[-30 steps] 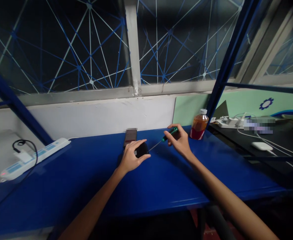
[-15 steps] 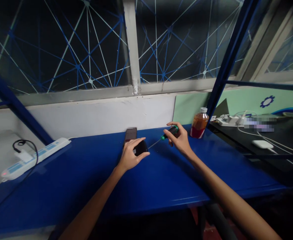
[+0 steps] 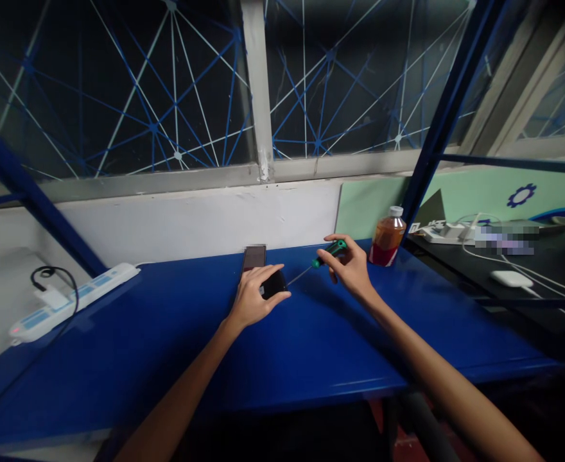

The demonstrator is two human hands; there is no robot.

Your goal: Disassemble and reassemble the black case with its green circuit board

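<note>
At center frame, one left hand (image 3: 250, 301) grips one black device (image 3: 275, 283) between thumb and fingers. Right of center, one right hand (image 3: 350, 268) pinches one screwdriver (image 3: 333, 251), tip at the device's edge. Beyond stand one bottle (image 3: 388, 239), right, and one dark slab (image 3: 255, 257), center.

The left hand (image 3: 252, 300) hides a black object (image 3: 275, 284) — partly.
</note>
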